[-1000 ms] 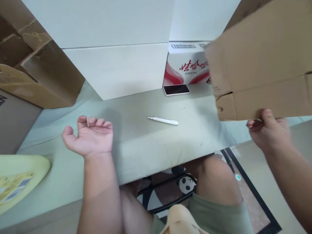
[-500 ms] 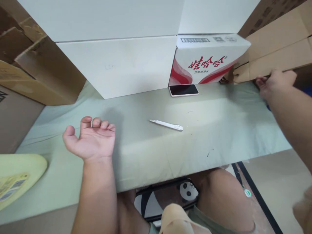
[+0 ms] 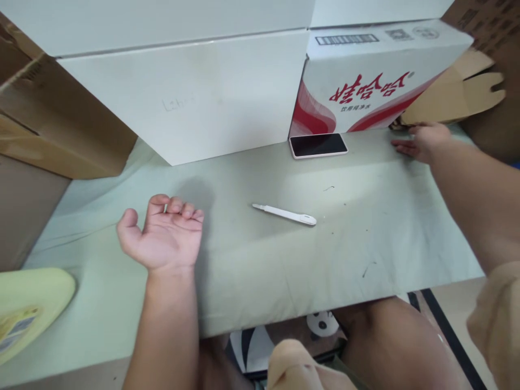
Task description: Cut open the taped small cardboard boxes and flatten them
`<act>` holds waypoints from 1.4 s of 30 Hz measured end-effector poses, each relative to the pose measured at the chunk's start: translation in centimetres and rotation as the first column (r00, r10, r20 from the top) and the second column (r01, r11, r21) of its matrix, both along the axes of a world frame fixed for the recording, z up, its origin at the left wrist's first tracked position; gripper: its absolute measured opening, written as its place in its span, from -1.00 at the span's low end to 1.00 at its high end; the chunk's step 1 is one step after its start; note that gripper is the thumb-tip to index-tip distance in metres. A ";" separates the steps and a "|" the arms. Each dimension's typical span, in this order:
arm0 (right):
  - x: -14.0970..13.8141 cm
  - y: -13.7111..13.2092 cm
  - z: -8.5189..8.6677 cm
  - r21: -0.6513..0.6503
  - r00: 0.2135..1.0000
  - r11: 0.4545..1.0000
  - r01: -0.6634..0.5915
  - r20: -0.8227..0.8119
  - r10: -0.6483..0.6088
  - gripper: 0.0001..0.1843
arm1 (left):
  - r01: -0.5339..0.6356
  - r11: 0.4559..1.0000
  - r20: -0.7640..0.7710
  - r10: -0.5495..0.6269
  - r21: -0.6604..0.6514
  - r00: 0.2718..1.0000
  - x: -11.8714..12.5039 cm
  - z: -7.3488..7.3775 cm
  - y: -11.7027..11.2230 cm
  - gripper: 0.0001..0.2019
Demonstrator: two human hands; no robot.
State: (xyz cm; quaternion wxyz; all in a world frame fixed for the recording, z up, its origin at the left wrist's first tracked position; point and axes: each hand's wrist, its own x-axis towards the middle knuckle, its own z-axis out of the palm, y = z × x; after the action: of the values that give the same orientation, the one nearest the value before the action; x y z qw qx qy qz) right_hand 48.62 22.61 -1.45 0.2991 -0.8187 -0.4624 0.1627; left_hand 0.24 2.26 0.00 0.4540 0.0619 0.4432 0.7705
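Note:
My left hand (image 3: pixel 164 235) rests palm up on the green cloth with fingers loosely curled and apart, nothing in it. At the far right, my right hand (image 3: pixel 424 142) reaches over the cloth with its fingers stretched to the left. Just behind it lies a brown cardboard piece (image 3: pixel 455 100) with notched flaps; I cannot tell whether the fingers touch it. A slim white pen-shaped tool (image 3: pixel 286 214) with a narrow tip, like a scalpel, lies between my hands. A phone (image 3: pixel 319 145) with a dark screen lies at the foot of a white and red box (image 3: pixel 361 92).
Plain white boxes (image 3: pixel 195 103) stand along the back. Brown cartons (image 3: pixel 77 124) stand at the left, near a pale yellow-green container (image 3: pixel 36 303). The green cloth (image 3: pixel 260 271) covers the table. Below its front edge shows a panda-patterned item (image 3: pixel 260 346).
My right hand has let go of the large cardboard at the right and moved left on the cloth. The cardboard has dropped back behind it. The view has shifted slightly; my left hand keeps its pose.

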 end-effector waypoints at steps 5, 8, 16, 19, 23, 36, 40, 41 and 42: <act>-1.2 -0.4 0.8 -0.110 0.988 0.993 0.052 -0.137 -0.067 -0.41 | 0.002 1.000 0.003 -0.002 0.001 1.000 0.2 0.2 -0.1 -0.58; -1.7 -1.4 1.9 -0.165 0.993 0.986 0.014 -0.111 -0.033 -0.43 | -0.001 1.000 0.006 0.000 0.022 1.000 0.2 0.5 -0.1 -0.57; -9.2 -5.4 7.7 -0.367 0.907 0.832 -0.415 -0.095 0.411 -0.74 | -0.057 0.991 0.112 0.043 0.125 0.993 -1.8 1.5 -2.0 -0.55; -16.4 -7.0 9.4 -0.411 0.742 0.638 -0.651 -0.165 0.650 -0.80 | -0.067 0.984 0.148 0.043 0.164 0.988 -3.4 1.7 -3.4 -0.56; -28.9 -9.3 9.9 -0.284 0.334 0.298 -0.911 -0.088 0.938 -0.78 | -0.066 0.976 0.122 0.042 0.205 0.992 -5.7 1.7 -4.8 -0.64; -60.9 -8.3 10.1 -0.047 0.098 0.118 -0.992 0.318 0.943 -0.59 | -0.084 0.958 0.101 0.058 0.276 0.993 -8.6 1.1 -6.3 -0.63; -60.5 -8.3 10.3 -0.069 0.145 0.177 -0.982 0.329 0.933 -0.67 | -0.128 0.956 0.060 0.116 0.264 0.991 -8.2 0.8 -5.8 -0.62; -59.6 -8.6 10.1 -0.042 0.163 0.186 -0.982 0.331 0.929 -0.67 | -0.177 0.953 0.035 0.174 0.246 0.984 -8.1 0.8 -5.7 -0.62; -58.5 -9.0 9.9 -0.012 0.183 0.197 -0.980 0.330 0.926 -0.68 | -0.244 0.944 -0.001 0.251 0.223 0.968 -8.0 0.7 -5.6 -0.62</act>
State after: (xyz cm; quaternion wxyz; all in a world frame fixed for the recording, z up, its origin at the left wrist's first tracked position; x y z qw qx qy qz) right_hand -9.90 13.64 8.47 0.1478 -0.3262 -0.9207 0.1553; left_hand -7.76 -3.33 0.71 0.3372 0.0673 0.3658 0.8648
